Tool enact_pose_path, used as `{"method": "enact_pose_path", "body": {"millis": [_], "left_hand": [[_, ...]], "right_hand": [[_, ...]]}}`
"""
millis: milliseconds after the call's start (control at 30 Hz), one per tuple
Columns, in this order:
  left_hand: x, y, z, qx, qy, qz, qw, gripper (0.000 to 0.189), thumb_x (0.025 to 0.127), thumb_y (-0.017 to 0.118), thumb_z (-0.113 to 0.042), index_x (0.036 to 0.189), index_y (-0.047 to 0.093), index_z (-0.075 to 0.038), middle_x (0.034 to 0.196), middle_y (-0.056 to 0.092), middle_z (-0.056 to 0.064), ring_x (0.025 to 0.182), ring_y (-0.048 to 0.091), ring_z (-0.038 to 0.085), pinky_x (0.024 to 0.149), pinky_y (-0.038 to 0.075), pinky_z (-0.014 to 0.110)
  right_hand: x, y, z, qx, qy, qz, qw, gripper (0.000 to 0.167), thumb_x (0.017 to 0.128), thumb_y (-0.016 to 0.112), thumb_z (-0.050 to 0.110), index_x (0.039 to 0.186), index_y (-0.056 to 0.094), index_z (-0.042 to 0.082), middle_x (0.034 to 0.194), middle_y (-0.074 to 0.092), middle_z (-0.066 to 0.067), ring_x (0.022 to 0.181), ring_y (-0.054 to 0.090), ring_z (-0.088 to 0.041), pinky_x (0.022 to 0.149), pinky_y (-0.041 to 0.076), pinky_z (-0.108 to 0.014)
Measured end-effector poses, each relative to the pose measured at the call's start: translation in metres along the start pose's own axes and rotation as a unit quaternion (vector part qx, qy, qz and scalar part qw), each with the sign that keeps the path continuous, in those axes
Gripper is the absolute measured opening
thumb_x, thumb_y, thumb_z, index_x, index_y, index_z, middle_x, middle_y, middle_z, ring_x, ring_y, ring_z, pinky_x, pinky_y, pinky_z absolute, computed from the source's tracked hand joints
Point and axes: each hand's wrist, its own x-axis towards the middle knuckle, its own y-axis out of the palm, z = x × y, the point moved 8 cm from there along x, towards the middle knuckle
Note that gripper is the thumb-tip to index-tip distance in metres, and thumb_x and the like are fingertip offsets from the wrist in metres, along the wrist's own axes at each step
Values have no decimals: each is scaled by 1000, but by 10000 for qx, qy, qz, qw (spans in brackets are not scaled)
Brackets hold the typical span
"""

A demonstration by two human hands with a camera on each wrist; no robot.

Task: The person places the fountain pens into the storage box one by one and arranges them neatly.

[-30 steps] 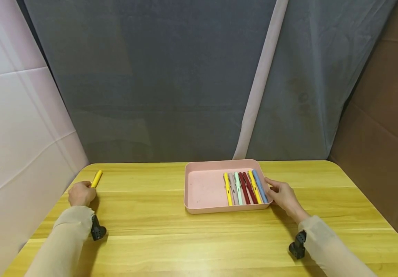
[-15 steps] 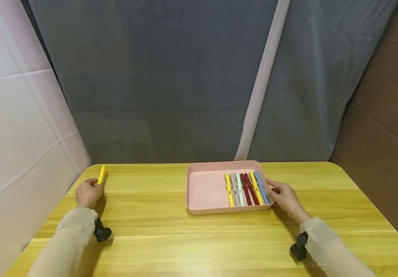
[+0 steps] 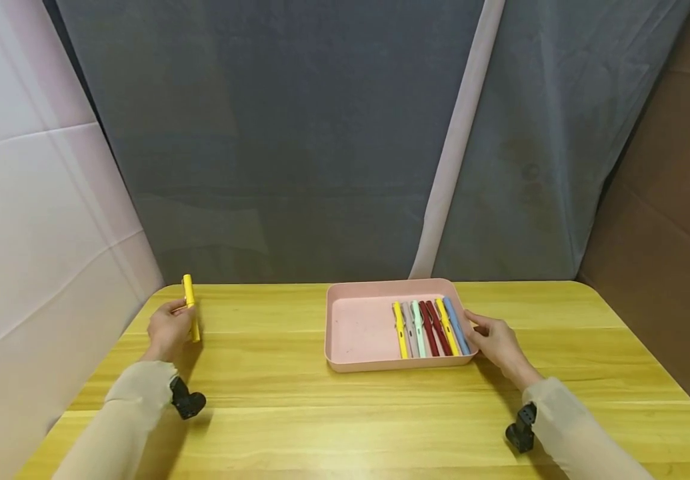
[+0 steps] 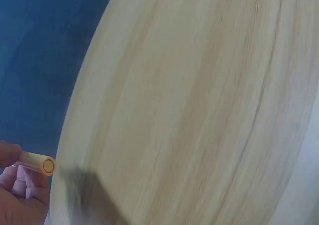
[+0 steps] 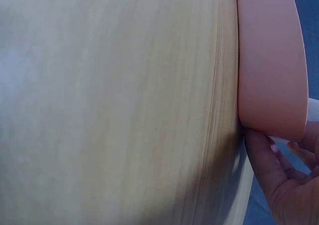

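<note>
My left hand [image 3: 167,328], at the table's left, pinches a capped yellow pen [image 3: 189,291] that stands nearly upright. Its round end shows beside the thumb and fingers [image 4: 25,185] in the left wrist view. My right hand [image 3: 497,345] holds the right side of a shallow pink tray [image 3: 351,365], with the thumb and fingers at its wall and rim. The right wrist view shows fingertips right at the tray's corner. In the tray's right half lies a row of pens: yellow [image 3: 401,330], grey, mint green [image 3: 419,330], dark red, another yellow and blue [image 3: 456,325].
The tray stands towards the back of the wooden table [image 3: 297,427]. Behind the table's far edge hangs a dark grey cloth [image 3: 321,147]; a white panel [image 3: 39,213] is on the left and a brown one [image 3: 663,187] on the right.
The left hand has moved right with the yellow pen and turned it more upright. The right hand stays at the tray, and the tray's pens lie as before.
</note>
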Motion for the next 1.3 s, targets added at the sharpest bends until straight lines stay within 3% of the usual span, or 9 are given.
{"method": "enact_pose_path", "body": {"millis": [200,533,900,1300], "left_hand": [[-4,15,-13,-732,-9,258,9970,46,90,54,-6,132,43,10,63,49,-24,59,48,-9,54,43,11],[-24,45,-42,-1287,167,1027,9862,50,93,55,-9,136,36,8,73,53,-23,66,54,-6,61,47,13],[-44,74,-66,-1316,427,1555,9781,51,94,58,-14,136,37,6,84,55,-18,74,57,-5,67,49,15],[-65,102,-82,-1502,509,1945,9680,46,92,60,-13,130,42,5,84,59,-14,76,59,-3,67,51,17]], "right_hand": [[0,1,1,16,-10,26,10000,49,96,51,6,142,37,4,127,51,-30,91,55,-23,67,52,-26],[0,2,3,60,-90,63,9999,48,96,50,6,142,36,4,129,49,-31,101,57,-28,71,54,-28],[1,3,2,68,14,80,9999,49,96,51,8,143,35,5,132,47,-30,98,55,-26,71,52,-25],[2,3,3,34,-126,66,9999,49,96,52,10,142,36,3,128,50,-30,94,55,-24,66,49,-21]]}}
